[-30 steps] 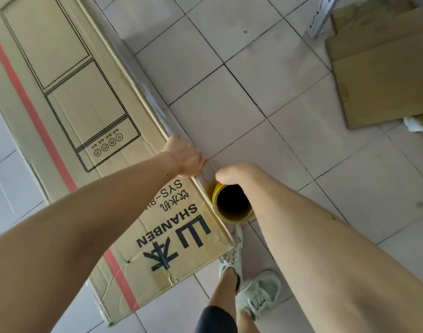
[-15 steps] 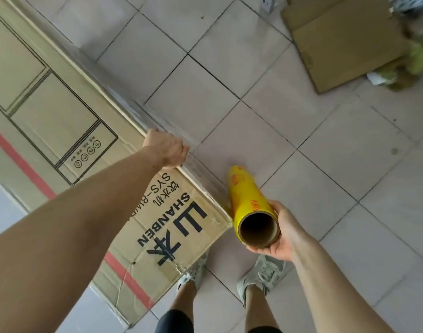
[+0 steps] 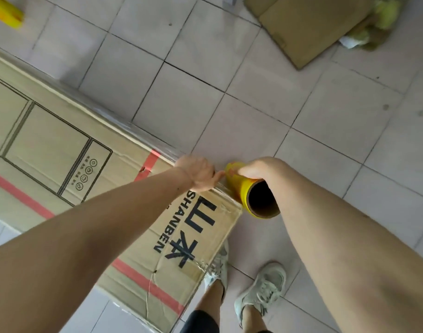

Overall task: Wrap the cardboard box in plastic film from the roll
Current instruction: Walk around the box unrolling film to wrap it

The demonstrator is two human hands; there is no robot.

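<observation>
A long cardboard box (image 3: 61,145) with red tape stripes and black SHANBEN lettering stands on the tiled floor, filling the left of the view. Clear film lies along its right edge. My left hand (image 3: 197,173) rests on that top edge, fingers curled over it, pressing the film down. Right beside it, my right hand (image 3: 261,168) grips the yellow film roll (image 3: 249,195) from above. The roll sits against the box's near right corner, its hollow core end facing me. How my left fingers lie is hidden behind the edge.
Flattened cardboard sheets (image 3: 309,27) lie on the floor at the upper right, with yellow-green rubbish (image 3: 378,22) beside them. Another yellow roll (image 3: 4,13) shows at the top left corner. My feet in pale sneakers (image 3: 261,289) stand just below the box's corner.
My right hand brought the roll back up against the box corner and now grips it from above instead of cradling it from below. My left hand stayed on the box edge.
</observation>
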